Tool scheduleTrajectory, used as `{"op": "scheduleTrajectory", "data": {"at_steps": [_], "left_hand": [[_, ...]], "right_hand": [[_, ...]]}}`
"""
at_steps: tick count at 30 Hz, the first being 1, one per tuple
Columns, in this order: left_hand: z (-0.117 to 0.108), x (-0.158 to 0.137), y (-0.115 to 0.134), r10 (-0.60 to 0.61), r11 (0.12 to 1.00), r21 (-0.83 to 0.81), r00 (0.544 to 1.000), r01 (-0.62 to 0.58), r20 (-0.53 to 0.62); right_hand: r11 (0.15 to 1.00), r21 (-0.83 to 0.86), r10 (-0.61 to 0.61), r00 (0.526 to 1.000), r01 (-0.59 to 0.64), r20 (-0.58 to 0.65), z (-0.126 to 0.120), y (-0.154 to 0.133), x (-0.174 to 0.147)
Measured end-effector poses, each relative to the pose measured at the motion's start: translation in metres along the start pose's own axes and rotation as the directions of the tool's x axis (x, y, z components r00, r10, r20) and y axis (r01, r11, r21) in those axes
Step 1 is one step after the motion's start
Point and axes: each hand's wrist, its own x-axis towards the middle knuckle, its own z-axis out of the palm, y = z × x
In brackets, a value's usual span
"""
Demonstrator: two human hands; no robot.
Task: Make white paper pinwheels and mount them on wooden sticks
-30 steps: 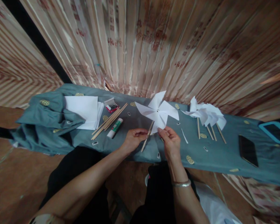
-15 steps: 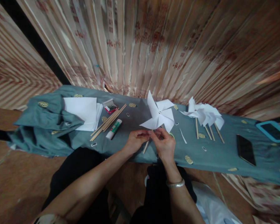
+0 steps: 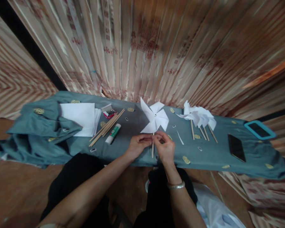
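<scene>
A white paper pinwheel at the frame's centre sits just above the left hand and right hand, both pinched on its wooden stick, likely adjusting it, and the next move calls for gentle fingers.

Via remote feed I took the held pinwheel as ref pt. L of it lay glue stick, then loose sticks & box, then paper stack. R of it: paper strip, pinwheel group, then phone & tablet. Cloth was under it, curtain behind.
</scene>
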Motion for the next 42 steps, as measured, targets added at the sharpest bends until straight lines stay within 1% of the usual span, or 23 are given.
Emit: {"op": "scheduleTrajectory", "data": {"at_steps": [2,4,5,7,8,9,10,11,12,15,18,24,29,34,38,40,42], "left_hand": [[0.000,-0.002,0.001,0.008,1.000,0.015,1.000,-0.008,-0.014],[-0.001,-0.004,0.003,0.015,0.999,0.041,1.000,-0.014,-0.026],[-0.002,-0.005,0.004,0.017,0.999,0.052,1.000,-0.016,-0.027],[-0.004,-0.007,0.007,0.016,0.998,0.063,1.000,-0.015,-0.022],[-0.006,-0.007,0.008,0.014,0.998,0.066,1.000,-0.012,-0.020],[-0.007,-0.008,0.008,0.011,0.998,0.068,1.000,-0.010,-0.017],[-0.009,-0.009,0.009,0.008,0.997,0.073,1.000,-0.007,-0.014],[-0.011,-0.009,0.010,0.007,0.997,0.079,1.000,-0.006,-0.014],[-0.012,-0.010,0.011,0.005,0.996,0.088,1.000,-0.004,-0.014],[-0.019,-0.011,0.013,0.002,0.992,0.123,1.000,0.001,-0.020],[-0.025,-0.012,0.014,0.002,0.989,0.145,1.000,0.002,-0.022],[-0.036,-0.015,0.014,-0.010,0.984,0.176,1.000,0.014,-0.024],[-0.042,-0.017,0.015,-0.002,0.982,0.188,1.000,0.007,-0.026],[-0.043,-0.022,0.018,-0.007,0.990,0.140,0.999,0.013,-0.040],[-0.046,-0.026,0.017,-0.010,0.992,0.124,0.998,0.017,-0.059],[-0.048,-0.029,0.016,-0.007,0.992,0.123,0.998,0.015,-0.067],[-0.049,-0.033,0.016,0.001,0.990,0.144,0.998,0.009,-0.066]], "right_hand": [[1.000,-0.018,-0.011,0.999,0.010,-0.048,-0.008,-0.001,0.005],[0.997,-0.075,-0.038,0.993,0.029,-0.116,-0.022,-0.002,0.016],[0.993,-0.116,-0.054,0.985,0.035,-0.165,-0.031,-0.001,0.025],[0.963,-0.262,-0.119,0.973,0.065,-0.196,-0.052,0.000,0.046],[0.934,-0.347,-0.164,0.963,0.081,-0.215,-0.062,0.002,0.059],[0.887,-0.454,-0.201,0.954,0.081,-0.222,-0.072,0.004,0.072],[0.819,-0.571,-0.217,0.954,0.063,-0.206,-0.081,0.007,0.086],[0.732,-0.681,-0.204,0.965,0.036,-0.167,-0.089,0.010,0.099],[0.696,-0.718,-0.192,0.969,0.022,-0.157,-0.096,0.014,0.110],[0.632,-0.775,-0.165,0.977,0.000,-0.134,-0.108,0.027,0.136],[0.574,-0.818,-0.131,0.983,-0.027,-0.125,-0.112,0.042,0.150],[0.503,-0.862,-0.085,0.989,-0.061,-0.120,-0.112,0.067,0.161],[0.464,-0.881,-0.062,0.989,-0.091,-0.135,-0.112,0.076,0.164],[0.465,-0.880,-0.080,0.986,-0.091,-0.144,-0.114,0.072,0.156],[0.508,-0.860,-0.127,0.984,-0.046,-0.127,-0.110,0.066,0.131],[0.621,-0.784,-0.152,0.983,0.013,-0.105,-0.099,0.057,0.110],[0.760,-0.644,-0.145,0.989,0.087,-0.038,-0.080,0.036,0.083]]}}
